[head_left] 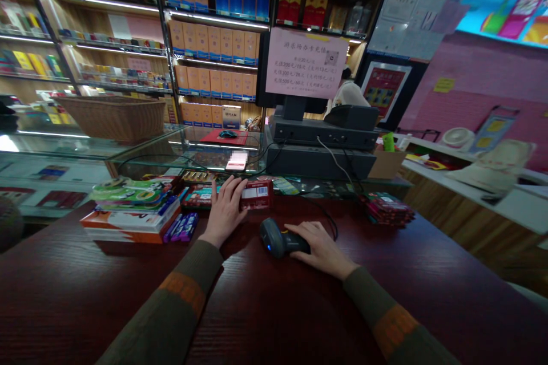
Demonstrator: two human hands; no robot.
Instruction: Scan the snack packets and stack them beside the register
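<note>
My left hand (226, 210) reaches over a dark red packet (258, 194). Its fingers lie across the far edge and its thumb sits at the near edge. A white label with a barcode faces up on the packet, and the hand covers its left end. My right hand (322, 246) is closed round the handle of a black barcode scanner (274, 238), which rests on the dark wooden counter (265, 308). A small blue light glows on the scanner's head, which points left. Purple wrapped bars (182, 227) lie left of my left hand.
Boxes and green packs (132, 205) are stacked at the left. Dark red packets (389, 209) are piled at the right. A till (319, 154) with a pink price sign (306, 63) stands behind, near a wicker basket (113, 117). The scanner's cable (331, 217) curls across the counter.
</note>
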